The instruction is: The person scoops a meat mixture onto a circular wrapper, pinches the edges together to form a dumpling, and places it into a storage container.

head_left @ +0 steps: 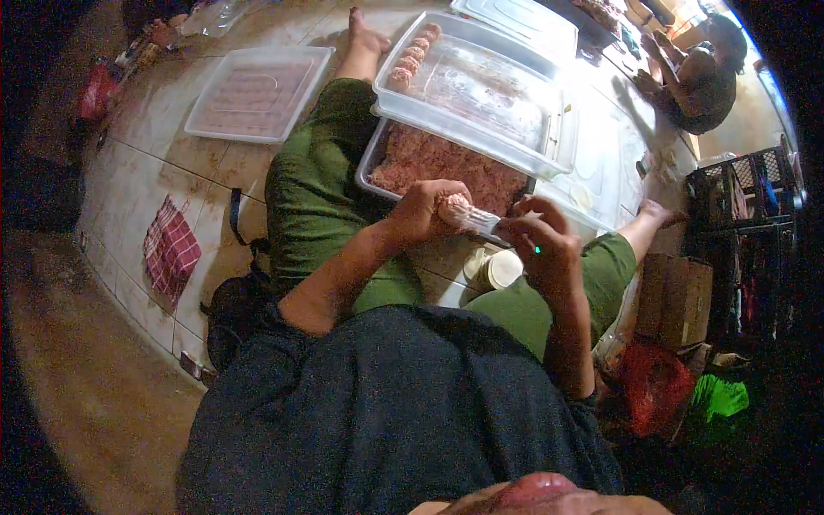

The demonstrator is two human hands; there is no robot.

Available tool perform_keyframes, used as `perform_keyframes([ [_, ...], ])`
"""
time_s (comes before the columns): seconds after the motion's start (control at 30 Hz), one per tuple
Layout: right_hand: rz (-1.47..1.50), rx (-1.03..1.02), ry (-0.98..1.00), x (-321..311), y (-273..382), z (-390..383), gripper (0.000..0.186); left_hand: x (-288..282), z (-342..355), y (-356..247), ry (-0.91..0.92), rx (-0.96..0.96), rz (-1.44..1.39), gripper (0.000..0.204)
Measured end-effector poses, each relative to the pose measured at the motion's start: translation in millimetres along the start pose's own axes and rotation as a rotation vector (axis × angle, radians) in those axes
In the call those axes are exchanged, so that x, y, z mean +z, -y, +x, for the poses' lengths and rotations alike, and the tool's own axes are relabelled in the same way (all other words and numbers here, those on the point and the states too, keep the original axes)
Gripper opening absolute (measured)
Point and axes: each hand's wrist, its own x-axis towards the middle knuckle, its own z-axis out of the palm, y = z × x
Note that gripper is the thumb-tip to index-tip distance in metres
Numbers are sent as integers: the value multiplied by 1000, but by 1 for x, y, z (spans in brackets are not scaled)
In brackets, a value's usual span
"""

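My left hand [427,209] is curled around a small pink ball of minced filling [455,206]. My right hand [545,238] grips what looks like a white plastic fork [483,220], its tines touching the filling. Both hands are above the near edge of a tub of reddish-brown minced filling [446,163]. Beyond it, and overlapping its far side, a clear plastic container [481,81] holds a row of pink filled dumplings [415,57] along its left side. A stack of round pale wrappers [502,269] sits between my legs, below my right hand.
On the tiled floor at left are a lidded container of pinkish rows [257,93] and a red checked cloth [172,245]. Another person [704,77] sits at the far right. Black crates [742,232], a cardboard box [674,296] and a red bag [655,386] stand on the right.
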Motion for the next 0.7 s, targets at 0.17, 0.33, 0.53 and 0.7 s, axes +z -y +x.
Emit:
perform_keyframes([
  [0.17, 31, 140, 40, 0, -11, -3, 14, 3, -1, -2, 31, 61, 8, 30],
  [0.33, 95, 133, 24, 0, -25, -8, 12, 7, 9, -3, -114, 289, 105, 74],
  [0.53, 363, 353, -49, 14, -39, -30, 9, 8, 3, -3, -24, 76, -265, 114],
  [0.7, 572, 402, -130, 53, -19, -39, 11, 7, 5, -11, -125, 245, 40, 63],
])
